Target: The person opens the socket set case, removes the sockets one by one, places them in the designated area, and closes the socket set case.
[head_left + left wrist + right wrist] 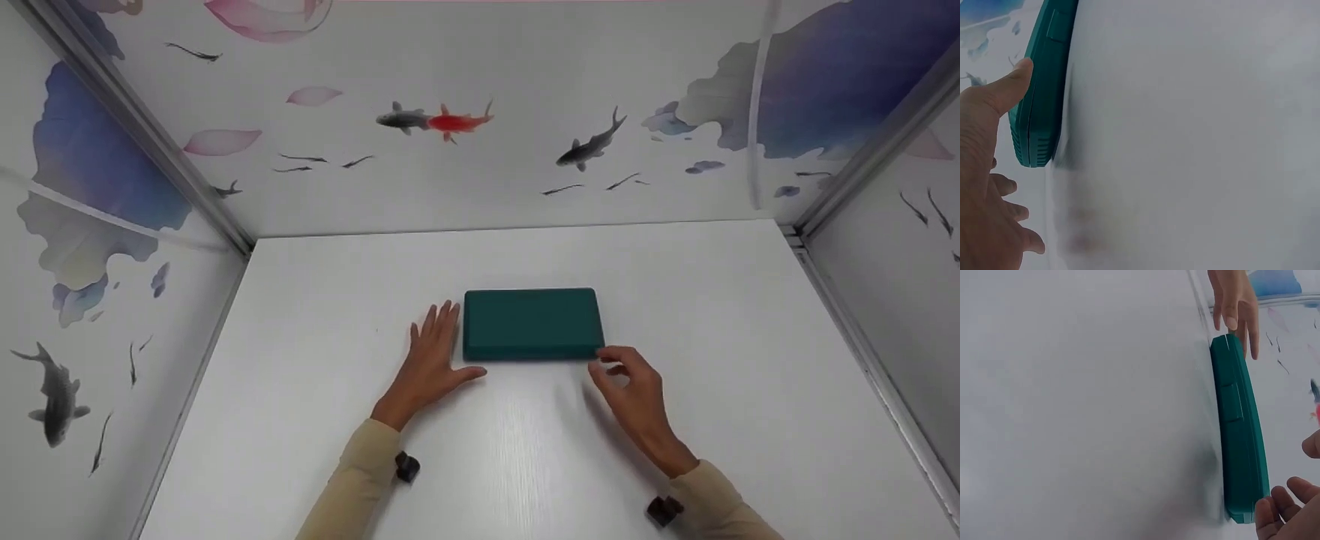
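A dark green plastic case, closed, lies flat on the white table. In the right wrist view its front side shows a latch. My left hand is at the case's left end with its fingers straight and spread. The left thumb reaches along the front side; whether it touches is hard to tell. My right hand is by the front right corner, its fingers loosely bent and thumb apart. A right fingertip is at the case's end, touching or very near it.
The white table is bordered by a back wall and side walls printed with fish and petals. Metal rails run along the right side. A small black device sits at the left wrist, another at the right.
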`<state>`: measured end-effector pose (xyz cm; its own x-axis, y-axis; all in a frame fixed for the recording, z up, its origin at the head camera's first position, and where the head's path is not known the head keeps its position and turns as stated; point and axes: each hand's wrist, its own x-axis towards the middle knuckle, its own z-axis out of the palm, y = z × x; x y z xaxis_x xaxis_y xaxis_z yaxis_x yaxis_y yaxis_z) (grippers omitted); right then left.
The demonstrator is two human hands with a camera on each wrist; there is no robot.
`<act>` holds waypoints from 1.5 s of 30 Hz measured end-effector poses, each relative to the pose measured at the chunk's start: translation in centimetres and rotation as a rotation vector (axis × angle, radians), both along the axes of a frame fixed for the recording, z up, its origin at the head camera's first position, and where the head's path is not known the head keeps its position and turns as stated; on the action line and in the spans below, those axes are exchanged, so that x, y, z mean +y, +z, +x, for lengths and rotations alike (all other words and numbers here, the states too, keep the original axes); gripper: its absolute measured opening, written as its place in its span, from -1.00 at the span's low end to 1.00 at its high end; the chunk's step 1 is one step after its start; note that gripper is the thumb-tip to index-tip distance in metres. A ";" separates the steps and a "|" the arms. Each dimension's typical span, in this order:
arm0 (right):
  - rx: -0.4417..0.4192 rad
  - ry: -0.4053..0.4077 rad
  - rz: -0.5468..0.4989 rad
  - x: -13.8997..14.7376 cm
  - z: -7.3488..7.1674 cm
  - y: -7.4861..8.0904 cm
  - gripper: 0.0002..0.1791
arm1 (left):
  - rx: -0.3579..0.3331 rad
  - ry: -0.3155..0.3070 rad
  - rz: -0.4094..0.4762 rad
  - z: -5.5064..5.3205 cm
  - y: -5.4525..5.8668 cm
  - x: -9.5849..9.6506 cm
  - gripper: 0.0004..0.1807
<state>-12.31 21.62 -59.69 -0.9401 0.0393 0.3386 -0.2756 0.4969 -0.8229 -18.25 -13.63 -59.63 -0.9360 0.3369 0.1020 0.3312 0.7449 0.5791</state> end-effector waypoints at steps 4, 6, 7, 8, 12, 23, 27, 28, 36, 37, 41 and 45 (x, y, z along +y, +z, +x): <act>-0.065 0.017 -0.007 -1.1 0.7 -0.7 -0.73 | -0.019 -0.012 0.015 -0.4 -0.1 0.3 0.36; -0.114 0.033 -0.029 -1.7 0.9 -0.8 -0.73 | -0.032 -0.013 0.018 -0.7 -0.2 0.4 0.36; -0.140 0.042 -0.048 -1.9 0.9 -0.8 -0.72 | -0.040 -0.013 0.023 -0.8 -0.2 0.5 0.36; -0.162 0.052 -0.065 -2.1 1.0 -0.8 -0.72 | -0.045 -0.012 0.026 -0.9 -0.2 0.5 0.36; -0.233 0.092 -0.146 -3.0 1.0 -0.9 -0.69 | -0.059 -0.012 0.046 -1.4 -0.3 0.7 0.35; -0.339 0.110 -0.280 -4.7 0.9 -1.6 -0.66 | -0.061 -0.026 0.077 -2.3 -0.9 1.0 0.34; -0.346 0.101 -0.303 -5.5 0.8 -1.8 -0.66 | -0.061 -0.028 0.084 -2.7 -1.1 0.9 0.35; -0.349 0.101 -0.308 -5.6 0.7 -1.8 -0.66 | -0.067 -0.030 0.085 -2.9 -1.2 0.9 0.36; -0.333 0.101 -0.356 -6.7 0.3 -1.9 -0.67 | -0.043 -0.056 0.055 -3.9 -1.7 0.5 0.38; -0.332 0.097 -0.366 -6.9 0.3 -1.8 -0.67 | -0.039 -0.063 0.047 -4.0 -1.8 0.5 0.39; -0.341 0.080 -0.383 -7.2 0.2 -1.7 -0.70 | -0.045 -0.080 0.010 -4.2 -2.0 0.5 0.44; -0.344 0.044 -0.403 -7.3 -0.1 -1.7 -0.70 | -0.014 -0.074 -0.002 -4.5 -2.2 0.9 0.43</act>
